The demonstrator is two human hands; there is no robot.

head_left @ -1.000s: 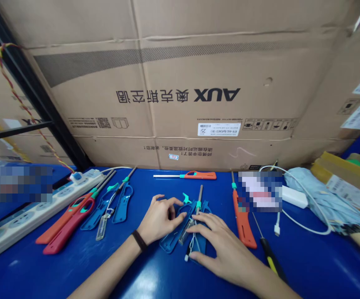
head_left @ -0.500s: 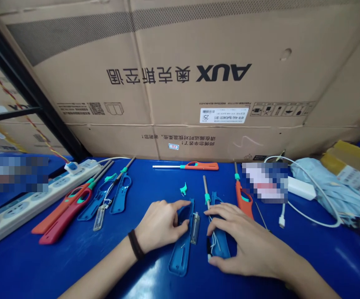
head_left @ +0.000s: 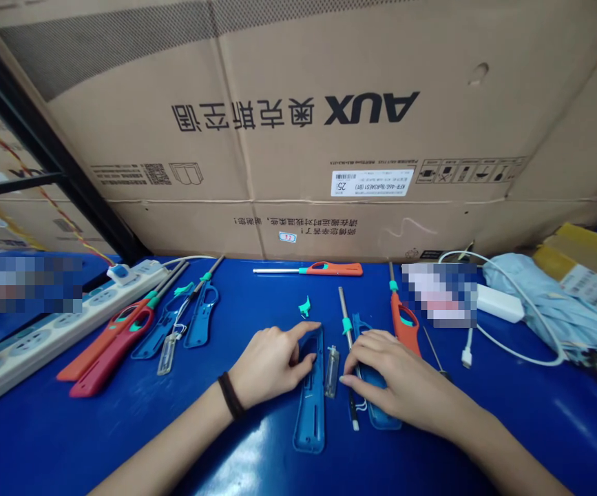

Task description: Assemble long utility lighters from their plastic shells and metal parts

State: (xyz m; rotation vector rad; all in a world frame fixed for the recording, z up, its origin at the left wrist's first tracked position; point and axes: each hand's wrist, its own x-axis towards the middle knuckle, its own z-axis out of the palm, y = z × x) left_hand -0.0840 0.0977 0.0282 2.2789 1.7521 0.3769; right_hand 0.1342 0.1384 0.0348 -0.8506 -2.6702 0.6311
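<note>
My left hand [head_left: 272, 365] has its index finger and thumb on the upper end of a blue lighter casing half [head_left: 312, 406], which lies with its inside up. My right hand [head_left: 396, 379] is bent over a second blue casing half [head_left: 383, 413] and a metal lighter tube [head_left: 343, 303] with a green collar, white wires and a black igniter [head_left: 353, 406]. Its thumb and index fingertips nearly meet beside a clear fuel tank [head_left: 332, 375]; what they pinch is hidden. Beyond the left hand lies a small green trigger [head_left: 304, 306].
Orange [head_left: 105, 337] and red [head_left: 115, 351] lighters, another opened blue lighter [head_left: 201, 313] and a power strip [head_left: 71, 320] lie left. One orange lighter [head_left: 334, 269] lies at the back, another [head_left: 405, 327] to the right. A white charger [head_left: 499, 303] and cable stand before a large cardboard box [head_left: 288, 158].
The left casing half has turned straighter under my left hand. The fuel tank now lies farther from it. My right thumb has moved up from the igniter's lower end towards the index finger.
</note>
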